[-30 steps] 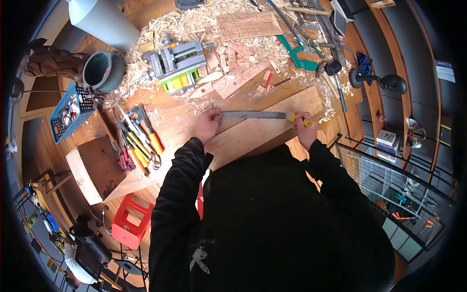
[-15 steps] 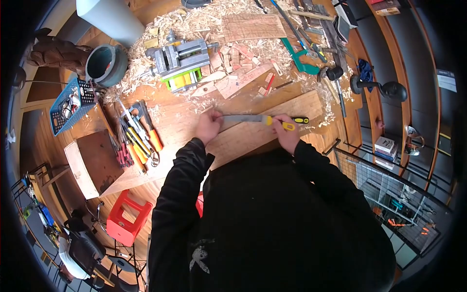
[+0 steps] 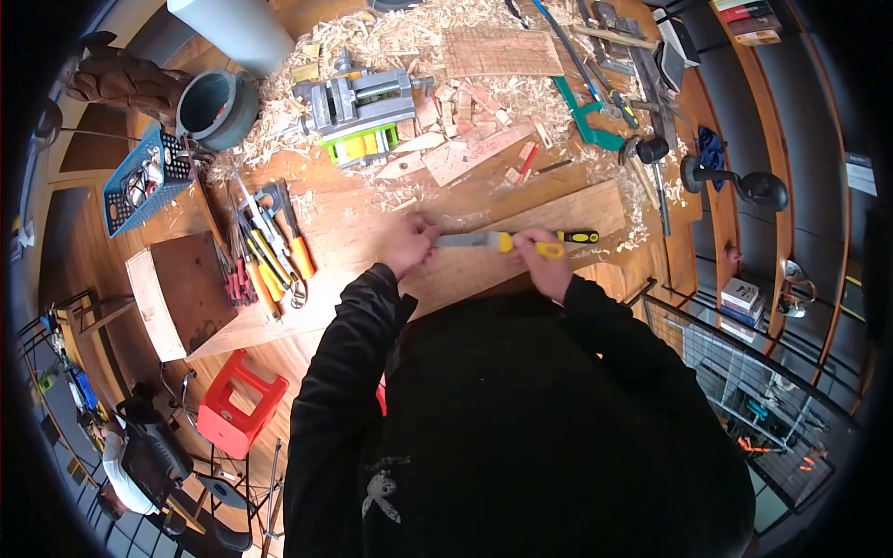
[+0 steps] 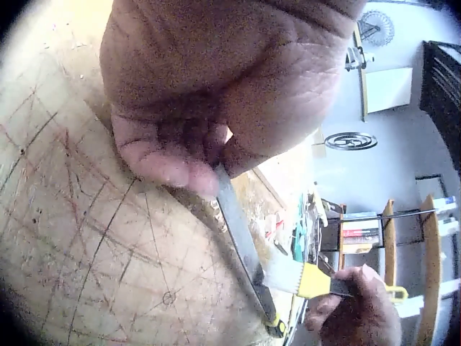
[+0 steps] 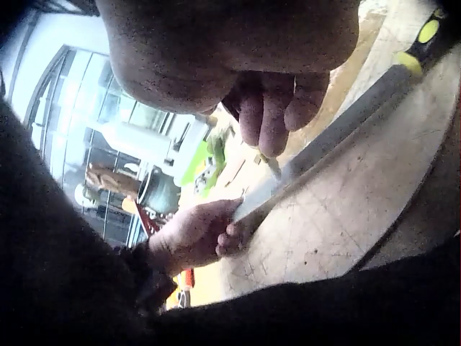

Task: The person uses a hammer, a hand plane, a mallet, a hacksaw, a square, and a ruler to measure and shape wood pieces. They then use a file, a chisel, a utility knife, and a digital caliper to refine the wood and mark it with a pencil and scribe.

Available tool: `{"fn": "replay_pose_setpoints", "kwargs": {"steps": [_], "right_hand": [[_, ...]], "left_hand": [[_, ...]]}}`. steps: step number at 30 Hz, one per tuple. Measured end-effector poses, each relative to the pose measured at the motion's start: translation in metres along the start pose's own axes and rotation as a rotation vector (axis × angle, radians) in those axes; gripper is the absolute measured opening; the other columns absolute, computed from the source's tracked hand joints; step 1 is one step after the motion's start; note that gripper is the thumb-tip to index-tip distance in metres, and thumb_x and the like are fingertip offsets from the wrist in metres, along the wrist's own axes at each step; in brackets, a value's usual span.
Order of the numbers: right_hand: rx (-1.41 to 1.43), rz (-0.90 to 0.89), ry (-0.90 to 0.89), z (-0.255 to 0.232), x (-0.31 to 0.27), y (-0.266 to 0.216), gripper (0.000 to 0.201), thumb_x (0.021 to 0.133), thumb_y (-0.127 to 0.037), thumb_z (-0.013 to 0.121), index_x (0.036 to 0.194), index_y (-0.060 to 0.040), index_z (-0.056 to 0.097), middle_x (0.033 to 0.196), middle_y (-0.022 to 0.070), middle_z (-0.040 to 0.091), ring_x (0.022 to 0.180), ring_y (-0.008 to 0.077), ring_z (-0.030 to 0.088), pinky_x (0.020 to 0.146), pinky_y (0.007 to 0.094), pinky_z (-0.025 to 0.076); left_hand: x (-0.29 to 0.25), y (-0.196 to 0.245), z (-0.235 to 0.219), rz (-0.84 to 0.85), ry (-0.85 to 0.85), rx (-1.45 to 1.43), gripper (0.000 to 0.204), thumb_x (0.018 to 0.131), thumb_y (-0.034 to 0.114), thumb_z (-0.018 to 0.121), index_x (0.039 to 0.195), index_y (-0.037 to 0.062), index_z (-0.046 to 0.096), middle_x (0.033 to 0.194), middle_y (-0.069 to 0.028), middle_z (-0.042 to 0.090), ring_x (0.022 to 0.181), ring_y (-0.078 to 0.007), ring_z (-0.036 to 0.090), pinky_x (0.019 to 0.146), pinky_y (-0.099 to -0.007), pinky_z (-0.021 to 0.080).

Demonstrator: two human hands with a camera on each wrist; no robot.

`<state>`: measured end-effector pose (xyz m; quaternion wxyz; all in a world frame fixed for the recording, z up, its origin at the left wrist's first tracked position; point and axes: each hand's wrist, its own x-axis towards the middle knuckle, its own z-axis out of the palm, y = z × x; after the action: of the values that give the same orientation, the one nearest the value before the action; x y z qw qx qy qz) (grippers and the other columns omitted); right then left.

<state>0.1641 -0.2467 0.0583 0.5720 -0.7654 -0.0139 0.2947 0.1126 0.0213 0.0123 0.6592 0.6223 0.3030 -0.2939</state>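
My left hand point(image 3: 407, 246) point(image 4: 216, 86) point(image 5: 191, 238) grips the tip end of a long flat grey file point(image 4: 241, 231) point(image 5: 346, 126), whose black and yellow handle point(image 3: 581, 237) points right. Between my right fingers point(image 4: 360, 310) is a brush with a yellow band point(image 3: 506, 243) point(image 4: 315, 281) and pale bristles, which lie against the blade. The right hand point(image 3: 547, 265) point(image 5: 238, 65) hides part of the brush in the right wrist view. Beneath the file lies a long wooden board point(image 3: 474, 270).
Beyond the hands are a metal vise point(image 3: 358, 104), wood offcuts and curled shavings point(image 3: 419, 42). Chisels and other hand tools point(image 3: 265, 251) lie left, beside a wooden box point(image 3: 191, 298). A green tool point(image 3: 586, 121) and a mallet point(image 3: 651, 149) are at back right.
My right hand has moved left with the brush, from the file's handle end along the blade towards my left hand. The left hand has kept its grip, and the head view has shifted slightly.
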Motion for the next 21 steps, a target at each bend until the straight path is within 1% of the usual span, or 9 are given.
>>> {"fn": "replay_pose_setpoints", "kwargs": {"steps": [1,2,4,6,7,11,15,17,21], "right_hand": [[0.075,0.031,0.072,-0.005,-0.001,-0.012,0.016,0.095,-0.018,0.056,0.088,-0.0043,0.058,0.072,0.0035,0.058,0.06,0.0106,0.059,0.056,0.0255,0.049],[0.077,0.035,0.07,-0.015,0.001,-0.015,0.016,0.095,-0.018,0.056,0.088,-0.0043,0.058,0.072,0.0035,0.058,0.06,0.0106,0.059,0.056,0.0255,0.049],[0.049,0.206,0.212,-0.042,0.002,-0.013,0.022,0.096,-0.021,0.05,0.082,-0.005,0.055,0.07,0.0037,0.055,0.053,0.0112,0.057,0.051,0.0261,0.048],[0.088,0.206,0.254,-0.059,0.006,0.004,0.024,0.096,-0.023,0.048,0.081,-0.0046,0.055,0.068,0.004,0.054,0.05,0.0117,0.055,0.05,0.0266,0.048],[0.123,0.204,0.297,-0.064,0.008,0.01,0.027,0.096,-0.024,0.045,0.08,-0.0043,0.054,0.066,0.0043,0.053,0.047,0.0122,0.053,0.049,0.027,0.048],[0.196,0.251,0.307,-0.079,0.012,0.03,0.029,0.096,-0.025,0.047,0.078,-0.0038,0.054,0.064,0.0042,0.052,0.046,0.0118,0.052,0.049,0.0277,0.049],[0.19,0.301,0.327,-0.081,0.012,0.037,0.029,0.095,-0.025,0.048,0.077,-0.0041,0.055,0.062,0.0047,0.051,0.046,0.0117,0.051,0.049,0.0291,0.05],[0.174,0.323,0.34,-0.081,0.011,0.039,0.029,0.095,-0.025,0.048,0.076,-0.0039,0.055,0.062,0.0048,0.051,0.047,0.0117,0.051,0.049,0.0295,0.05],[0.218,0.258,0.337,-0.08,0.011,0.038,0.028,0.093,-0.025,0.05,0.076,-0.0036,0.056,0.062,0.0048,0.052,0.047,0.0119,0.051,0.049,0.0291,0.049]], "left_hand": [[0.003,-0.005,0.002,0.025,0.016,0.016,0.026,0.095,0.026,0.058,0.087,0.0008,0.061,0.065,-0.004,0.058,0.052,-0.0119,0.054,0.049,-0.0265,0.046],[0.004,-0.008,0.004,0.05,0.03,0.032,0.027,0.095,0.026,0.059,0.085,0.0009,0.061,0.064,-0.0036,0.057,0.051,-0.0117,0.053,0.048,-0.0268,0.045],[0.004,-0.012,0.007,0.048,0.022,0.005,0.026,0.094,0.025,0.058,0.084,0.0016,0.06,0.063,-0.0031,0.056,0.05,-0.0115,0.051,0.046,-0.0266,0.043],[0.006,-0.013,0.007,0.053,0.015,-0.023,0.025,0.094,0.024,0.058,0.083,0.0022,0.06,0.062,-0.0026,0.054,0.049,-0.0112,0.05,0.045,-0.0264,0.042],[0.007,-0.012,0.007,-0.002,-0.017,-0.032,0.025,0.094,0.025,0.057,0.082,0.0031,0.06,0.062,-0.0021,0.053,0.048,-0.011,0.048,0.044,-0.026,0.04],[0.004,-0.007,0.006,-0.136,-0.093,-0.038,0.029,0.096,0.026,0.052,0.086,0.0018,0.063,0.062,-0.0028,0.057,0.048,-0.0118,0.051,0.045,-0.0276,0.04],[-0.006,-0.004,0.014,-0.131,-0.178,-0.083,0.026,0.098,0.024,0.049,0.087,0.0039,0.061,0.063,-0.0021,0.055,0.048,-0.0106,0.049,0.045,-0.0251,0.04],[-0.011,-0.003,0.016,-0.132,-0.204,-0.16,0.018,0.098,0.022,0.053,0.094,0.006,0.058,0.065,-0.0017,0.055,0.05,-0.0095,0.048,0.044,-0.0246,0.039],[-0.015,-0.013,0.016,-0.076,-0.205,-0.227,0.011,0.096,0.016,0.056,0.095,0.0054,0.057,0.072,-0.003,0.059,0.055,-0.0101,0.053,0.048,-0.0237,0.043]]}}
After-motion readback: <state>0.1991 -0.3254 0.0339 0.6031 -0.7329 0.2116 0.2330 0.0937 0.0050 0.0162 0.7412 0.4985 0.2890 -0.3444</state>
